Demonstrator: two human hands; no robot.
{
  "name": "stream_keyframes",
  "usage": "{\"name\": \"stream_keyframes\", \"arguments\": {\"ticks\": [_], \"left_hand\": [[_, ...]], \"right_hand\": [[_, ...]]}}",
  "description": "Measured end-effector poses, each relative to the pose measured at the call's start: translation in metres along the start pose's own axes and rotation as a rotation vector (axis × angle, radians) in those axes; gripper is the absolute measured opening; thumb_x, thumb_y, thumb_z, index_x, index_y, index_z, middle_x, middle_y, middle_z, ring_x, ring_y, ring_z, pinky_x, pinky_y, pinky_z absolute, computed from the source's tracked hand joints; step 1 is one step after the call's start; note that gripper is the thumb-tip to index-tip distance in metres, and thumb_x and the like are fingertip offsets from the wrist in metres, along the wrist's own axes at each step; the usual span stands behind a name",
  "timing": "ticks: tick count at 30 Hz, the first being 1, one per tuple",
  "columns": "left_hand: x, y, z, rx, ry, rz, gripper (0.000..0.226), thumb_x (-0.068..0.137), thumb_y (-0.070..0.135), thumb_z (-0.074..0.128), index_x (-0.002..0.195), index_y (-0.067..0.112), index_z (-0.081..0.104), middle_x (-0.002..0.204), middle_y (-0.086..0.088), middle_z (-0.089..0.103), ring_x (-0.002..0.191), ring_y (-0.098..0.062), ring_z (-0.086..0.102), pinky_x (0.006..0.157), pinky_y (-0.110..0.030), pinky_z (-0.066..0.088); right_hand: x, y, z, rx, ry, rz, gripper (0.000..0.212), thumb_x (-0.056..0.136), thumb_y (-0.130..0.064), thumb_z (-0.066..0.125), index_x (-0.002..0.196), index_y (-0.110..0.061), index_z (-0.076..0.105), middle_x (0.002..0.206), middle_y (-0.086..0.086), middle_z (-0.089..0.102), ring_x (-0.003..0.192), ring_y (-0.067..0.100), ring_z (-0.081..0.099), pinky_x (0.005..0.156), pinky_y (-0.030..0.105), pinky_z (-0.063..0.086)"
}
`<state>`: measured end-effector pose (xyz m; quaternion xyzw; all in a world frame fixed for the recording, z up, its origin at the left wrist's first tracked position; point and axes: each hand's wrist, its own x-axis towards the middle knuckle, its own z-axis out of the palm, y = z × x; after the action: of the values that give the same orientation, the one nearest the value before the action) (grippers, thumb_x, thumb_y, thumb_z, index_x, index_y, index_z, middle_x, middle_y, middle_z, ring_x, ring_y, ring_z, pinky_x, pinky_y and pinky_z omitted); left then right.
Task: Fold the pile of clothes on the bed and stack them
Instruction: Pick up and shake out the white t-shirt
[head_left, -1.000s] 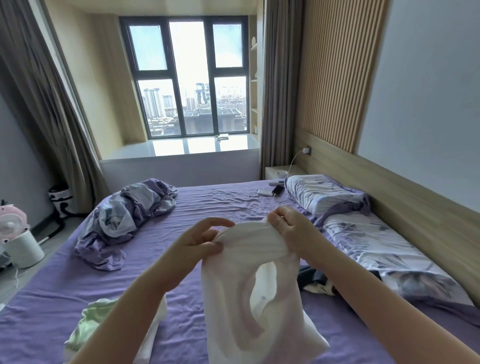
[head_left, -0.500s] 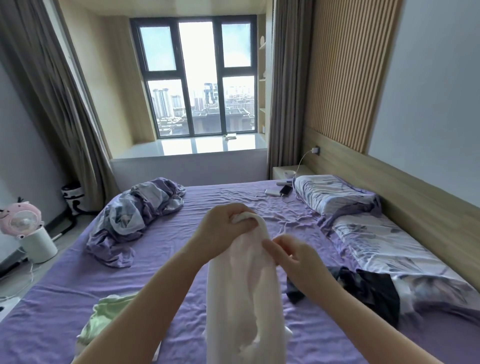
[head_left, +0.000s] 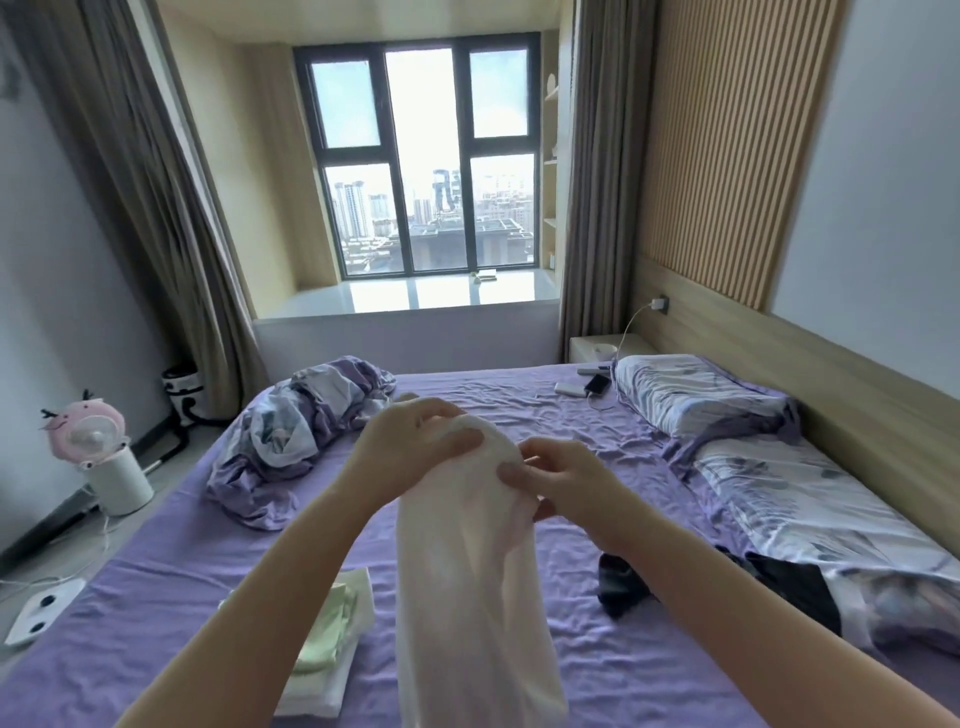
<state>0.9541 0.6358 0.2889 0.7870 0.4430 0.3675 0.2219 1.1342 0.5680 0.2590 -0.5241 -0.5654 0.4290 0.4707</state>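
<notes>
Garment (head_left: 478, 561) held up over the bed's (head_left: 171, 587) middle.
A folded stack (head_left: 332, 639) lies at its left near the front edge; crumpled bedding (head_left: 301, 421) lies far left, pillows (head_left: 727, 415) line the right edge.

I see open purple sheet on the bed (head_left: 519, 405) ahead of both hands, a wide lane toward the far edge. On my left the crumpled duvet (head_left: 306, 415) blocks the far corner, and the folded stack (head_left: 332, 644) sits near. On my right, dark clothes (head_left: 779, 582) and two pillows (head_left: 696, 395) line the headboard; a phone (head_left: 597, 384) lies beyond.
</notes>
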Motion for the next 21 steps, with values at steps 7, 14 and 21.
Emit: {"name": "stream_keyframes", "arguments": {"ticks": [7, 14, 21], "left_hand": [[-0.042, -0.004, 0.031, -0.11, -0.013, 0.055, 0.039, 0.063, 0.06, 0.067, 0.087, 0.03, 0.063, 0.085, 0.011, 0.063, 0.076, 0.001, 0.06, 0.068, -0.018, 0.049], [-0.045, 0.001, 0.067, -0.22, 0.103, -0.076, 0.03, 0.073, 0.037, 0.079, 0.092, 0.021, 0.062, 0.092, 0.008, 0.064, 0.078, -0.002, 0.062, 0.07, -0.023, 0.054], [-0.016, 0.007, 0.043, -0.78, 0.008, -0.28, 0.014, 0.087, 0.003, 0.06, 0.084, 0.014, 0.068, 0.075, 0.0, 0.062, 0.077, -0.016, 0.053, 0.07, -0.033, 0.046]], "right_hand": [[0.01, -0.009, 0.008, 0.346, 0.053, 0.142, 0.01, 0.087, -0.006, 0.063, 0.091, 0.002, 0.059, 0.08, 0.017, 0.065, 0.062, 0.022, 0.067, 0.055, 0.033, 0.058], [0.004, -0.004, -0.001, 0.3, 0.092, 0.074, 0.016, 0.095, -0.007, 0.052, 0.089, 0.003, 0.064, 0.077, 0.014, 0.071, 0.072, 0.028, 0.071, 0.058, 0.034, 0.058], [-0.011, -0.002, -0.035, -0.128, 0.24, -0.027, 0.011, 0.086, -0.011, 0.065, 0.076, -0.013, 0.06, 0.068, 0.004, 0.064, 0.059, 0.012, 0.062, 0.059, 0.026, 0.053]]}}
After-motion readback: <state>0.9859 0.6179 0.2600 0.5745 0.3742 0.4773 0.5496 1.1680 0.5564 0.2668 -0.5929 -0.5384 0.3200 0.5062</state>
